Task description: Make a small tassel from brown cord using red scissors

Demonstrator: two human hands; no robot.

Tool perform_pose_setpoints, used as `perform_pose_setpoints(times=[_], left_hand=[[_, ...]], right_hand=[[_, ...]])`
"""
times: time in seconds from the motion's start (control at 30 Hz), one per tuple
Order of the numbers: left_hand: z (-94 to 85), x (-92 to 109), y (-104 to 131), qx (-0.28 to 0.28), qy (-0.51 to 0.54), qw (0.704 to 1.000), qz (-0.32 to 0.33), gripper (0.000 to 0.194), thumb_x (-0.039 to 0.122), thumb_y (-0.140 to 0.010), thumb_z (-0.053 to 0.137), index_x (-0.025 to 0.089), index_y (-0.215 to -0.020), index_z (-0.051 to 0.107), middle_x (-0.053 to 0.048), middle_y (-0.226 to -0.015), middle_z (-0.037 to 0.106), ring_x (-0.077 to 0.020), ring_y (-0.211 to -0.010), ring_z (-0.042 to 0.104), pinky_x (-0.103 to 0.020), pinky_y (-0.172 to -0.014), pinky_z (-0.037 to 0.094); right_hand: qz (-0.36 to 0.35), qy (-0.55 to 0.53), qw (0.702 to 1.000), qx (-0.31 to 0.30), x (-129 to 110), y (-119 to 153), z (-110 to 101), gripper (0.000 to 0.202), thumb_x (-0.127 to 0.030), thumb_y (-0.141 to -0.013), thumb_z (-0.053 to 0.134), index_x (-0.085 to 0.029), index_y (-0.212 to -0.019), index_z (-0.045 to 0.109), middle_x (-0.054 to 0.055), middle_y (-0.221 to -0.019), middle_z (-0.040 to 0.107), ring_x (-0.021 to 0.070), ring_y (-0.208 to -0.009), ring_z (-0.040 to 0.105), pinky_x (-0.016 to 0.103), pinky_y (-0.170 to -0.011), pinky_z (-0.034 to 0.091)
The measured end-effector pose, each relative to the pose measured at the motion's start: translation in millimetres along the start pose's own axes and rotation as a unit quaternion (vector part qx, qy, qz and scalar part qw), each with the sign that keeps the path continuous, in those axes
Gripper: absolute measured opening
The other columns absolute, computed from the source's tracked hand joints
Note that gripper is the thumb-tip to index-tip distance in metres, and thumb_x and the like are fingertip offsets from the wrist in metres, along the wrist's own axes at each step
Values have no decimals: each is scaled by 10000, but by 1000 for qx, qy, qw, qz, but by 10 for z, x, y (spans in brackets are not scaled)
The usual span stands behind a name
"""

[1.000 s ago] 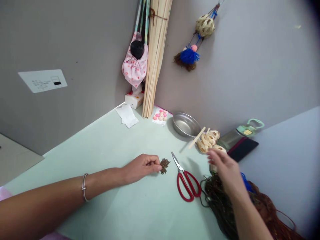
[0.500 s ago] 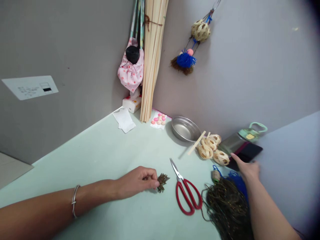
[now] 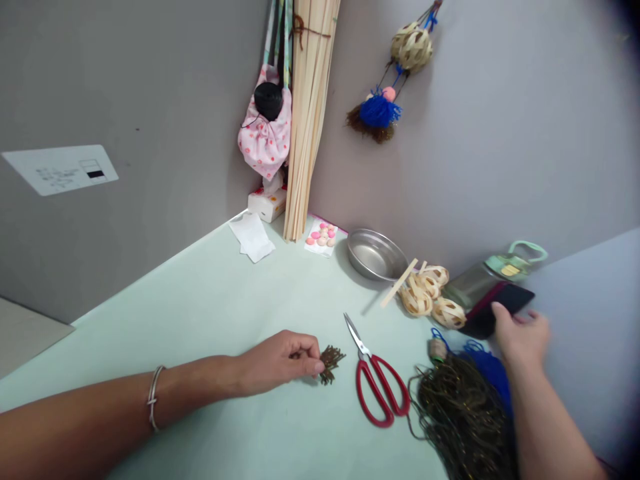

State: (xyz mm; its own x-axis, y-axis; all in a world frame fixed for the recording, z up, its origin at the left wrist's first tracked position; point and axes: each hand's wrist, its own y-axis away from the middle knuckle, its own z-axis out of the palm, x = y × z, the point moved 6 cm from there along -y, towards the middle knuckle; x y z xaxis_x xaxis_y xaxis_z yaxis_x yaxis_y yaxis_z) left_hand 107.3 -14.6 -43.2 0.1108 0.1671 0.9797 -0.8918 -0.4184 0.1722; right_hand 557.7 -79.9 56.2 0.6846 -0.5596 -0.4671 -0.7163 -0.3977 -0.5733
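My left hand is closed in a pinch around a small bundle of brown yarn, its cut ends fanning out beyond my fingertips. Just right of it lie red-handled scissors, blades slightly parted and pointing away. My right hand is at the near edge of a dark phone, thumb and bent fingers apart; whether it touches the phone is unclear. Below that wrist, a heap of dark brown yarn lies beside blue yarn and a small spool of twine.
Several woven strip balls sit by a metal bowl and a lying bottle. Pink and cream beads, tissues and a bundle of wooden strips are at the back. A tasselled ornament hangs on the wall.
My right hand has moved right along the phone's near edge. My left hand keeps its pinch on the yarn bundle. The whole view has shifted slightly.
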Motion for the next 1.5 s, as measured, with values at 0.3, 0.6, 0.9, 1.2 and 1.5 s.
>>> perform_pose_setpoints(times=[0.3,0.6,0.9,1.2,1.5], left_hand=[[162,-4,47,-47,-5,999,9,309,442,-833,639,162,-742,545,60,-603,389,-82,-583,325,-221,-555,270],[11,66,40,20,-56,997,44,254,419,-843,625,172,-784,637,19,-740,548,-122,-712,477,-238,-675,363],[-231,152,46,115,173,977,42,381,480,-877,590,160,-682,521,-64,-1005,635,-185,-1025,561,-288,-878,405],[-85,-24,-39,62,370,927,13,348,429,-917,567,159,-720,470,22,-696,481,-98,-682,559,-239,-692,485],[25,-20,-21,11,341,940,-5,368,448,-913,563,172,-723,409,33,-688,435,-82,-625,495,-230,-619,435]], right_hand=[[-130,-239,877,-396,-1804,2218,-252,340,-445,-921,517,-241,-1151,663,94,-1201,667,269,-1126,605,395,-963,466],[45,-366,776,-512,-1792,3001,-90,305,-466,-921,556,-190,-991,666,-10,-655,557,137,-571,507,239,-533,428],[103,-439,755,-475,-1846,2972,-126,254,-427,-868,650,-175,-835,651,14,-669,610,147,-605,542,267,-598,458],[31,-360,812,-458,-1832,2954,-164,315,-475,-899,574,-217,-1029,700,85,-1030,698,243,-961,635,328,-859,495],[-80,-355,809,-461,-1917,2994,-153,171,-322,-898,594,-206,-807,681,40,-788,602,177,-711,553,286,-656,435]])
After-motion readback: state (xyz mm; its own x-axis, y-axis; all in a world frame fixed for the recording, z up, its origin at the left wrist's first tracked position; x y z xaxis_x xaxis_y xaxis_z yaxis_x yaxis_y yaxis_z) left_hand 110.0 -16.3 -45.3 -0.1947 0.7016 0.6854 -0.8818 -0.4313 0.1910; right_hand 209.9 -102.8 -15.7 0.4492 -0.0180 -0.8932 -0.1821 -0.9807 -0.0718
